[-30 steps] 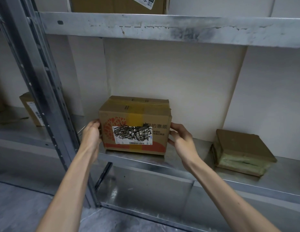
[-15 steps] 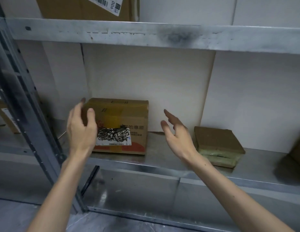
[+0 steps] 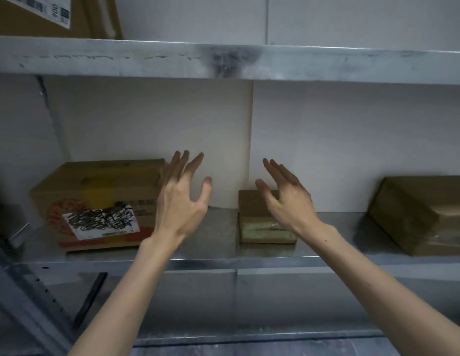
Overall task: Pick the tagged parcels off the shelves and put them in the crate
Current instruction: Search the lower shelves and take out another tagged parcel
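Shelf [image 3: 223,260] is carrying three parcels: scribble-labelled carton [image 3: 95,199] sitting left, wrapped parcel [image 3: 424,214] right, small flat parcel [image 3: 259,228] between. Left hand [image 3: 180,204] and right hand [image 3: 288,201] are hovering, fingers spread, gripping nothing. Crate is not showing; picking is seemingly all remaining.

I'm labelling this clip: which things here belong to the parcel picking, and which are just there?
Job: left hand, right hand, scribbled-label box, small flat parcel, taped parcel, upper-shelf box.
Just there: shelf, upright post, back wall.
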Available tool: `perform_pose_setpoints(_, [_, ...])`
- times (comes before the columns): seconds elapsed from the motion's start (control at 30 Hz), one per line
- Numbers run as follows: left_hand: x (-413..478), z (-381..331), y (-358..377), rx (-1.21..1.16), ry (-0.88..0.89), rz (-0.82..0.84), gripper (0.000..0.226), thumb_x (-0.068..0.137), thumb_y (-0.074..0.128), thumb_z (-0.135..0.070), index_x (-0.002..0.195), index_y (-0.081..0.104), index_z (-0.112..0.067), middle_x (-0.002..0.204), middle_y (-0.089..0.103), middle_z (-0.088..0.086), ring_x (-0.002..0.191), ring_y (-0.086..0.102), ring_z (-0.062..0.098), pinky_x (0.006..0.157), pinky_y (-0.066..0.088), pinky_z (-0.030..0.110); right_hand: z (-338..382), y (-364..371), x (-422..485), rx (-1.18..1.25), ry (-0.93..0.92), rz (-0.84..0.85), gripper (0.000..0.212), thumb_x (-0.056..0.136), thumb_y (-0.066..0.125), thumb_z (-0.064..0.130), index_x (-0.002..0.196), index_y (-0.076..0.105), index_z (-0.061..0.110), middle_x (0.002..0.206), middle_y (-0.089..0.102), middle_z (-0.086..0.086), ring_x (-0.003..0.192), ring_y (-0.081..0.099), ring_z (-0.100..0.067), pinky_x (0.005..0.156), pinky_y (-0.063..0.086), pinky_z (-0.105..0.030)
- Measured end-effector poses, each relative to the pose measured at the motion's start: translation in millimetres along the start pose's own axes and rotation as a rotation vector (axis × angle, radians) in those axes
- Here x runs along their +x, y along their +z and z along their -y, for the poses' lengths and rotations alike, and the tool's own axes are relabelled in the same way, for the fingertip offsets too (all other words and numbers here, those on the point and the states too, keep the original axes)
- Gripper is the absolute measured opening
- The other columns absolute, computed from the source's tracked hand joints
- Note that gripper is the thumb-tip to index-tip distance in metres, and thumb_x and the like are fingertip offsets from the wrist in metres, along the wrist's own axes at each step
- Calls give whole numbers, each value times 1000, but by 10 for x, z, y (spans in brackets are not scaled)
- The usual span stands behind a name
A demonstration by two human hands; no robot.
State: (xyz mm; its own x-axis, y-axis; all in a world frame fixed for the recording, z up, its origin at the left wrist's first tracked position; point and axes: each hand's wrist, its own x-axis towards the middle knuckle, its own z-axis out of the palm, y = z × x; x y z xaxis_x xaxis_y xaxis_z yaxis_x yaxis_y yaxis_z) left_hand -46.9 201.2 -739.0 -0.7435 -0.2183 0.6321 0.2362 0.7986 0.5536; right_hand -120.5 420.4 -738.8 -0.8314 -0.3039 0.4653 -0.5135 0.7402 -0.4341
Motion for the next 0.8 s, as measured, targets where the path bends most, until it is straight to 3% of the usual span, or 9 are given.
perform_pose_setpoints(0.23, [-88,-245,585,-183,-127,78,48,101,51,-41,148,41,-38,160,32,-9,150,17,7,116,16,28,-578,-140,-174,63,215,4,56,102,34,56,153,32,33,158,37,4,143,38,-21,111,35,-41])
perform_pose_setpoints(0.37, [-162,-275,824,-480,-439,106,41,103,45,-41,144,45,-38,153,41,-9,140,37,13,111,30,31,-775,-150,-207,352,440,25,50,104,34,46,149,43,24,150,49,0,134,48,-23,111,34,-32])
perform_pose_setpoints(0.47, [-217,-269,965,-575,-641,155,36,105,40,-37,140,49,-33,149,46,-6,136,44,18,114,35,38,-881,-66,-237,517,584,89,45,104,33,38,139,52,15,143,54,-9,130,51,-28,113,38,-46])
perform_pose_setpoints(0.5, [-243,-277,1000,-608,-707,179,38,105,39,-38,141,48,-32,149,47,-4,135,45,20,115,35,43,-910,-21,-246,581,642,109,44,104,34,35,132,54,9,138,57,-15,127,53,-32,109,41,-49])
perform_pose_setpoints(0.57, [-282,-308,1057,-721,-851,210,38,104,39,-40,137,53,-26,142,54,1,128,51,22,112,39,44,-935,38,-272,756,774,148,43,104,33,30,129,55,4,129,61,-19,118,59,-33,96,51,-42])
perform_pose_setpoints(0.67, [-318,-349,1099,-835,-926,255,25,102,42,-36,99,65,-29,109,69,3,102,63,17,95,47,34,-930,60,-358,934,860,180,41,106,30,28,129,58,10,118,70,-9,101,67,-22,75,54,-30])
perform_pose_setpoints(0.8, [-346,-406,1122,-861,-942,277,27,103,40,-34,90,63,-31,94,70,-2,92,64,14,79,49,27,-934,78,-415,918,835,231,39,103,33,22,108,71,18,103,77,-1,97,72,-20,96,55,-39])
